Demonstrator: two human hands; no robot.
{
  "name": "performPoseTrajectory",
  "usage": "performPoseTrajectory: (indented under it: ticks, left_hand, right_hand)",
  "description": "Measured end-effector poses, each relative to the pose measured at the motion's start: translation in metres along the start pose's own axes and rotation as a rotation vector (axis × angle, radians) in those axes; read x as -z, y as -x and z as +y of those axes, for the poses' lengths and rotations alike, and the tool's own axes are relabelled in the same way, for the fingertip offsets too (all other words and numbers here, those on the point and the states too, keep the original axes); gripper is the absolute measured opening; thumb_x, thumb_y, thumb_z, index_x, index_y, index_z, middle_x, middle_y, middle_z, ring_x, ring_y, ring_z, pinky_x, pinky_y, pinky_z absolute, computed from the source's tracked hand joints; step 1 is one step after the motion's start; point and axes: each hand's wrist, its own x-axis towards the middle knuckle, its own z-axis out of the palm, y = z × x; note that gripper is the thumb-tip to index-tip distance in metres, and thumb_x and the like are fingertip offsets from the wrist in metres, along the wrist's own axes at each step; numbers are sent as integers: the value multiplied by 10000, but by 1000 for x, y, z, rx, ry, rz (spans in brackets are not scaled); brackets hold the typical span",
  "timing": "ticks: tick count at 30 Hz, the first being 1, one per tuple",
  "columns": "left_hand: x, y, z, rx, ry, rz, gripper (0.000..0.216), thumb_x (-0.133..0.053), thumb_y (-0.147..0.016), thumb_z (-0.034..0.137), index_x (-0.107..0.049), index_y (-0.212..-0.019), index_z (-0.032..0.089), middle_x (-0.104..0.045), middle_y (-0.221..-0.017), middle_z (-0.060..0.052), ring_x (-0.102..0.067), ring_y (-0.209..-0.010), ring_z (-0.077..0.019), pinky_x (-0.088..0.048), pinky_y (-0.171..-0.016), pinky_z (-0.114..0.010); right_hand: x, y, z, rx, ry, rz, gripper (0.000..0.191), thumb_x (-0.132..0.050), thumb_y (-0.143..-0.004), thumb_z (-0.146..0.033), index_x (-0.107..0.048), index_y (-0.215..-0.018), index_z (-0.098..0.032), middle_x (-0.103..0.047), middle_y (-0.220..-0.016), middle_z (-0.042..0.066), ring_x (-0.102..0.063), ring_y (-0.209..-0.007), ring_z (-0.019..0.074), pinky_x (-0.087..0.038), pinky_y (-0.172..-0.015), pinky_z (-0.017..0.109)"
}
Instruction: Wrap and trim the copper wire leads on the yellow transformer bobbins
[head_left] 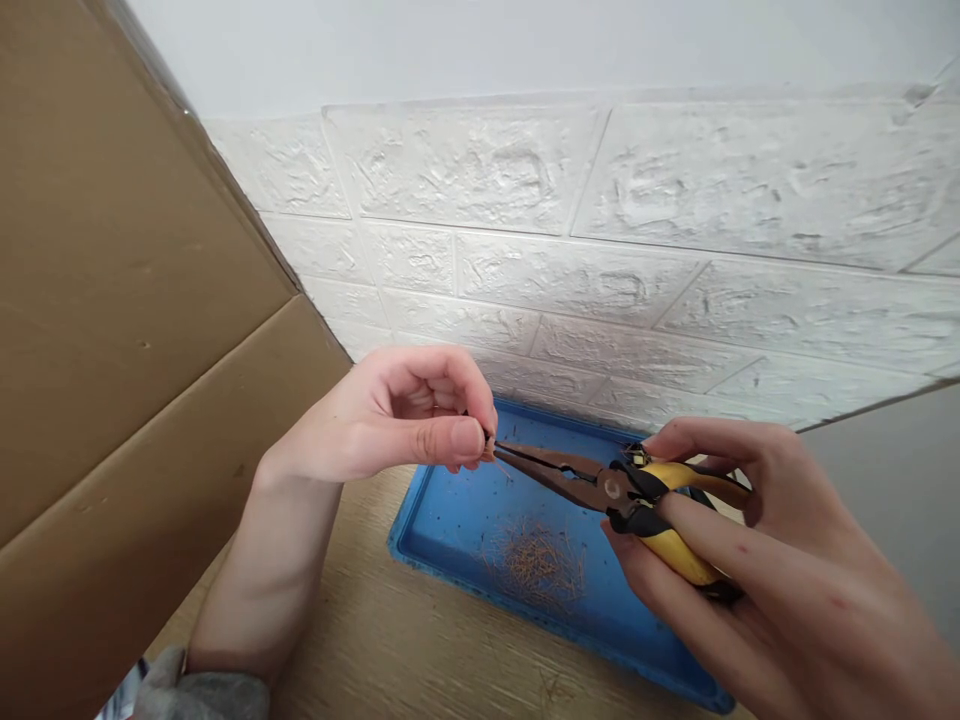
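My left hand (405, 420) is pinched shut, thumb against fingers, on a tiny dark piece I cannot make out, held above the blue tray (442, 520). My right hand (735, 540) grips the yellow and black handles of long-nose pliers (592, 480). The pliers' rusty jaws point left and their tips meet the small piece at my left fingertips. Under the jaws, a heap of thin brownish wire clippings (536, 565) lies in the tray.
A large cardboard sheet (127, 330) leans on the left, close to my left forearm. A white brick-pattern wall (637, 250) stands right behind the tray. The tray sits on a wooden tabletop (375, 640). A grey panel (885, 470) is at the right.
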Motion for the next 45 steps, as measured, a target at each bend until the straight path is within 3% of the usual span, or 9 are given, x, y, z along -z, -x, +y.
performPoseTrajectory:
  ticks: [15,19,22,25,31,34,38,41,45]
  left_hand:
    - [-3,0,3,25,-50,-5,349,-1060,-874,267,-732,-820,160,-751,-735,-12,-680,-594,-105,-593,-567,-183]
    - [-2,0,3,24,-67,-19,380,-1055,-886,309,-710,-814,168,-735,-713,-9,-675,-592,-115,-588,-560,-195]
    - [-1,0,1,21,-35,-26,344,-1053,-882,266,-732,-814,165,-753,-722,-14,-682,-599,-111,-591,-572,-186]
    - [-1,0,-1,-15,19,-53,298,-1035,-891,202,-752,-813,157,-763,-738,-16,-687,-604,-98,-588,-587,-166]
    - [-4,-3,-10,-63,138,-138,260,-970,-945,163,-753,-802,156,-735,-739,-14,-670,-611,-88,-572,-582,-146]
    - [-5,-5,-14,-109,189,-185,299,-933,-983,200,-705,-793,165,-700,-733,-7,-640,-597,-85,-560,-584,-155]
    - [-9,-4,-18,-143,223,-213,321,-876,-1033,242,-683,-785,178,-684,-743,-8,-619,-571,-86,-554,-572,-172]
    - [-16,1,-19,-110,215,-200,362,-905,-1029,291,-693,-755,186,-704,-741,-19,-645,-582,-107,-570,-574,-197]
    - [-13,10,-14,31,188,-122,528,-999,-950,503,-662,-687,194,-745,-720,-4,-648,-541,-92,-574,-557,-187]
  right_hand:
    - [1,1,1,13,6,-23,166,-635,-1082,-128,-572,-1022,-269,-559,-1318,101,-689,-1059,238,-572,-697,390]
    - [1,-2,2,18,26,-19,145,-636,-1094,-162,-581,-1009,-267,-610,-1269,105,-728,-1034,250,-543,-647,390]
    - [5,-6,2,54,7,-54,149,-622,-1120,-164,-588,-1027,-276,-712,-1189,86,-722,-1031,246,-568,-737,414]
    - [7,-9,2,75,-40,-87,154,-606,-1141,-151,-598,-1062,-282,-784,-1193,59,-740,-1053,208,-596,-793,367]
    - [2,3,2,12,-149,-145,186,-569,-1206,-278,-584,-1021,-278,-724,-1236,51,-754,-1022,143,-612,-819,246]
    - [-2,8,-4,-100,-211,-130,182,-574,-1205,-325,-682,-1065,-281,-757,-1296,66,-791,-1035,185,-635,-849,307]
    - [-5,5,-13,-158,-179,-115,206,-742,-1091,-477,-824,-1062,-290,-826,-1183,105,-822,-1063,314,-681,-879,424]
    - [-3,11,-14,-159,-164,-112,257,-749,-1081,-536,-841,-1055,-297,-832,-1174,110,-825,-1077,326,-691,-897,434]
    - [14,34,4,-160,-166,-120,276,-759,-1079,-570,-871,-1074,-318,-862,-1166,92,-845,-1003,298,-695,-832,400]
